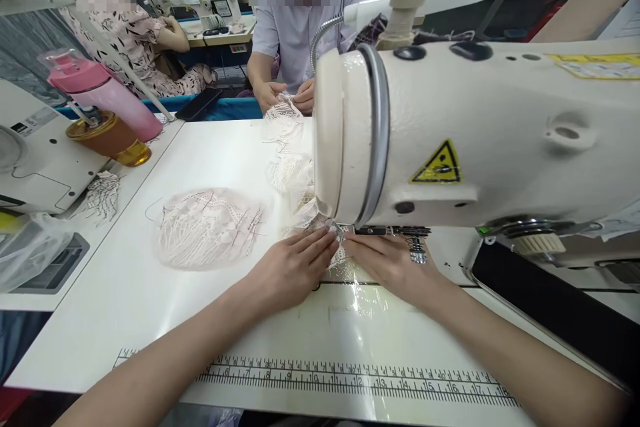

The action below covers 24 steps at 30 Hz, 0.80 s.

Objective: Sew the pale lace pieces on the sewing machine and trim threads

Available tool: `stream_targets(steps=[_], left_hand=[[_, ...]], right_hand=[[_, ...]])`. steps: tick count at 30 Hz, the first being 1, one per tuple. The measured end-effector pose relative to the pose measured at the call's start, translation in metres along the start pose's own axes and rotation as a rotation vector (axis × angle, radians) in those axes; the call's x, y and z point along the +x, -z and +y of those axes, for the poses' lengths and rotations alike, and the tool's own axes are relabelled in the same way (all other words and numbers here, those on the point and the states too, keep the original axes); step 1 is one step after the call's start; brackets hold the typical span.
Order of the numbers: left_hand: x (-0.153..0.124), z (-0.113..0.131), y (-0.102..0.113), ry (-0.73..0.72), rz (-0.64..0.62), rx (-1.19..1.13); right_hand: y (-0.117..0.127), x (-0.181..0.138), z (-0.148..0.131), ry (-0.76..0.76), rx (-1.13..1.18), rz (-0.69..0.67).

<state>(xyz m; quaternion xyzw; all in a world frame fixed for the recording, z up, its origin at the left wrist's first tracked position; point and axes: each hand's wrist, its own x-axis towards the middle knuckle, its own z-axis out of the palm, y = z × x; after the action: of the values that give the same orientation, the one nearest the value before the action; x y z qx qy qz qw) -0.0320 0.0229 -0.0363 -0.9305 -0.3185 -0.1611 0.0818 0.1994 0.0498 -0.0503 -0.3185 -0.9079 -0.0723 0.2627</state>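
Note:
My left hand (290, 270) lies flat on the white table, fingertips pressing a small piece of white lace (336, 255) beside the presser foot (345, 232) of a cream sewing machine (475, 140). My right hand (387, 263) rests on the other side of the lace, fingers pointing toward the needle area. Both hands pinch or hold down the lace under the machine head. A chain of stitched lace pieces (290, 173) trails away behind the machine.
A round pile of lace pieces (207, 227) lies left of my hands. A pink bottle (110, 97) and amber jar (110, 137) stand far left. A printed ruler (350, 380) runs along the front edge. Across the table a person's hands (285, 95) handle lace; another person sits behind.

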Motion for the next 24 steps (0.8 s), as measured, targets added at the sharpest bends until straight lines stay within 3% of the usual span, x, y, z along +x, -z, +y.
stream_targets(steps=[5, 9, 24], left_hand=[[0.000, -0.009, 0.004, -0.014, -0.009, -0.026], [0.000, -0.013, 0.006, -0.005, -0.024, -0.032], [-0.003, -0.009, -0.003, 0.054, 0.003, 0.017]], right_hand=[[0.005, 0.005, -0.012, 0.159, -0.114, 0.028], [0.006, 0.010, -0.016, 0.163, -0.115, 0.087], [-0.002, 0.003, -0.013, 0.100, -0.075, 0.036]])
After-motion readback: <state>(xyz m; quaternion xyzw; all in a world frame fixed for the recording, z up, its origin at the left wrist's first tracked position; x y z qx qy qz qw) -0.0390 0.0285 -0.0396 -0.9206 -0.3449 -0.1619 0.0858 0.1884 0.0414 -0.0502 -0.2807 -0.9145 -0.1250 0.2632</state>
